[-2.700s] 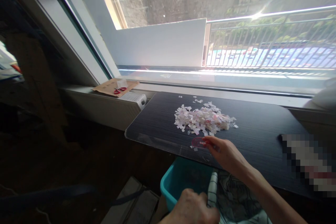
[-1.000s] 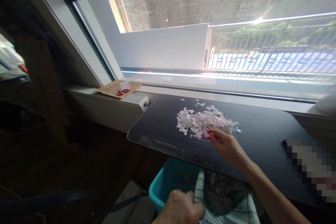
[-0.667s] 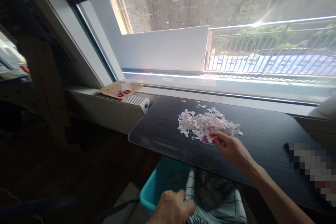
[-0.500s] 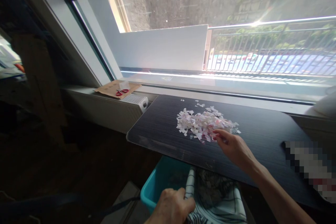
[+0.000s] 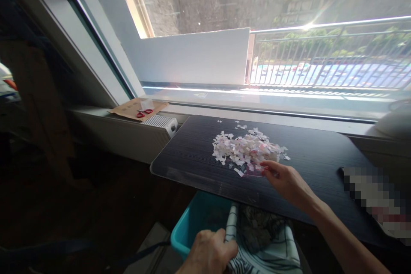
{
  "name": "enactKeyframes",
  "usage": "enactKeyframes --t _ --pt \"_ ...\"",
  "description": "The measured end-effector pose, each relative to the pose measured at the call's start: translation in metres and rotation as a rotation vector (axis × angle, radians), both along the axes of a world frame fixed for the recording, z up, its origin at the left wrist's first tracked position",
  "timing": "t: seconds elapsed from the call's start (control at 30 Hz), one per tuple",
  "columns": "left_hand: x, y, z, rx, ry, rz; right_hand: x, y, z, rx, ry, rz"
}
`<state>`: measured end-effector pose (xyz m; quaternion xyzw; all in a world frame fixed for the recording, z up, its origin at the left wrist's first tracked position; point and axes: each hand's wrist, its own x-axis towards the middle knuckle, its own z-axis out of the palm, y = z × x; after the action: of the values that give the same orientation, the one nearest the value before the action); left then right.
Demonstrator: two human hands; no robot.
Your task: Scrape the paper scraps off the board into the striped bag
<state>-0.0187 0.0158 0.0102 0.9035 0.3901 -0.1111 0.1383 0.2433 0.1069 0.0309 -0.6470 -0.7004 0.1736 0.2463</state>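
A heap of small white and pinkish paper scraps (image 5: 239, 147) lies on the dark table (image 5: 189, 160). My right hand (image 5: 278, 175) is at the heap's near right side, its thumb and fingers pinched together. A thin pinkish edge shows by the fingertips, but I cannot make out what they hold. Below the table's front edge, my left hand (image 5: 213, 246) is closed around the rolled rim of a black-and-white striped bag (image 5: 231, 222). Darker scraps show inside the bag. A teal bin (image 5: 181, 235) stands around and beside it.
Red-handled scissors (image 5: 144, 113) lie on a brown envelope (image 5: 128, 109) on the sill at left, beside a white radiator (image 5: 160, 123). A blurred-out flat object (image 5: 374, 201) rests on the table's right side. A large window with a railing outside is behind the table.
My right hand has stayed nearly in place; a few scraps at the heap's near edge have shifted toward the front. My left hand keeps its grip. The view has moved slightly.
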Motion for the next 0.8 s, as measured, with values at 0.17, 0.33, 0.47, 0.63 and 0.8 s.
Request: enactKeyframes --t 0.17,0.33,0.47,0.63,0.8 --pt "0.0056 0.0017 0.0047 -0.028 0.019 0.029 -0.0003 -0.0056 0.0044 -0.002 -0.021 -0.024" --pt "0.0061 0.0 0.0066 -0.047 0.029 0.023 -0.0031 -0.0045 0.0021 -0.033 0.006 0.027" --pt "0.0037 -0.0014 0.0044 -0.052 0.017 0.033 -0.0012 -0.0091 0.0084 -0.073 -0.048 -0.009" --pt "0.0043 -0.0007 0.0022 -0.046 0.023 0.013 0.0003 -0.0115 0.0112 -0.076 0.056 0.025" --pt "0.0111 0.0017 0.0016 -0.034 0.045 -0.053 -0.0002 -0.0117 0.0115 -0.038 -0.045 -0.038"
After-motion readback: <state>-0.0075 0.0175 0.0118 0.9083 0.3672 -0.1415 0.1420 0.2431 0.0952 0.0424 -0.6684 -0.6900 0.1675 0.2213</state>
